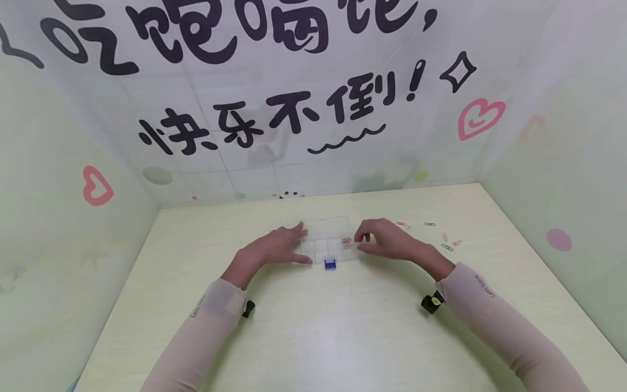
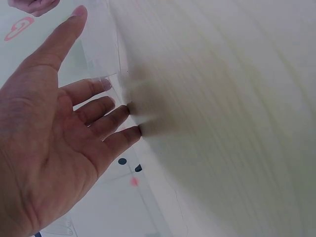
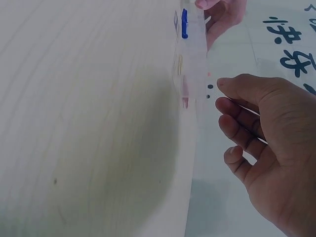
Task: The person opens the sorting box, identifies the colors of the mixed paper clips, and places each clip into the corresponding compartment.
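A clear plastic compartment box point(image 1: 320, 245) lies on the table with its lid raised back and a blue latch point(image 1: 330, 264) at its front. Red paper clips point(image 1: 346, 240) sit in a compartment on its right side. At the box's left side, my left hand point(image 1: 279, 246) has its fingers spread and thumb stretched along the front corner. The left wrist view shows this hand point(image 2: 59, 118) with fingertips right at the clear edge. Beside the right edge, my right hand point(image 1: 389, 239) hovers with loosely bent fingers. In the right wrist view, nothing shows between its fingers point(image 3: 242, 118).
Several loose paper clips point(image 1: 444, 237) in red, green and yellow are scattered on the table point(image 1: 313, 326), right of the box and behind my right wrist. A wall point(image 1: 274, 174) with printed lettering closes off the back, with side walls left and right.
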A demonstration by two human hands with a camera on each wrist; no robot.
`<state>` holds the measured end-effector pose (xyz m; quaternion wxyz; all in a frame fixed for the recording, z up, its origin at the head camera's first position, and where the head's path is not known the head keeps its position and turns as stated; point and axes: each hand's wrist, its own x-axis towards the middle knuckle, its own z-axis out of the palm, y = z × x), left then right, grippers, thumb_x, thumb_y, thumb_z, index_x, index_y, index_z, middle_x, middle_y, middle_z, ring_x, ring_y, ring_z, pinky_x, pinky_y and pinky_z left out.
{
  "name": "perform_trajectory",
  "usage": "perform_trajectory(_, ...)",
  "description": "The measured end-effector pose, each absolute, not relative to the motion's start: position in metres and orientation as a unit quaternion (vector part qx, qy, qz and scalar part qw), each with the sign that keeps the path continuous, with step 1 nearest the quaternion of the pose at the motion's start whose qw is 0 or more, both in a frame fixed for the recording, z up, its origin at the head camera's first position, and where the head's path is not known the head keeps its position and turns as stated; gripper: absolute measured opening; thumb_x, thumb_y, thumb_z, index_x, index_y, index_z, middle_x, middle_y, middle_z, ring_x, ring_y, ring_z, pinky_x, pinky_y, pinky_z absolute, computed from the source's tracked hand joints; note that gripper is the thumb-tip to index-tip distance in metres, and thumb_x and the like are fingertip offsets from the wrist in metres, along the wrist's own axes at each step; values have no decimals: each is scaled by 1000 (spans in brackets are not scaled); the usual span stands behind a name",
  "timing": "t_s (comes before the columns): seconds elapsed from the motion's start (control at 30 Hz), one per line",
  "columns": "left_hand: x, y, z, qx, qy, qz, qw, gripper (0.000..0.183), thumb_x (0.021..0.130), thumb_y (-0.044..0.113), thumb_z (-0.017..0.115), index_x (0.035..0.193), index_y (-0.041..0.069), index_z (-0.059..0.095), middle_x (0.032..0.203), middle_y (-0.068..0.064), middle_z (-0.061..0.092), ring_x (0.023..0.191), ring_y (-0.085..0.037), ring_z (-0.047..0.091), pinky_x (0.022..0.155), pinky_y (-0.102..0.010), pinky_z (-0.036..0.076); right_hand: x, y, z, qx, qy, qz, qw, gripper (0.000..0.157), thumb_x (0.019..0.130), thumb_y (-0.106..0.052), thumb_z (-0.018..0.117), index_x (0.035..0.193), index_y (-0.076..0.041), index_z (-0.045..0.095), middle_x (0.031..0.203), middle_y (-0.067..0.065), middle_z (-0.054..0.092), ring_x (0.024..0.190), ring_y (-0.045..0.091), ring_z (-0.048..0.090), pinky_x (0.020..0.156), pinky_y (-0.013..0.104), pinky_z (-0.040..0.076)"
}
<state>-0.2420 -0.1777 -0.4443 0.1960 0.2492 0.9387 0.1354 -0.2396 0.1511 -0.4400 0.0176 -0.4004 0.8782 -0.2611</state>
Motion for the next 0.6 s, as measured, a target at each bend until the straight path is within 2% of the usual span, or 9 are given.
perform_trajectory(0.5,-242,-178,-442,250,939,132,197,99,93,63,74,166,8,35,175,-12,23,156,-38,34,123,-52,36,-248,190,-436,-380,888,-257,16,16,92,-2,79,107,-1,78,102,9,77,89,24,67,81,51,58)
perform_trajectory(0.6,-242,-178,-442,249,939,132,197,99,92,63,74,166,9,35,175,-11,22,156,-38,34,124,-52,35,-251,199,-437,-376,891,-254,15,15,92,-2,79,107,-2,78,102,7,77,89,23,67,81,50,57)
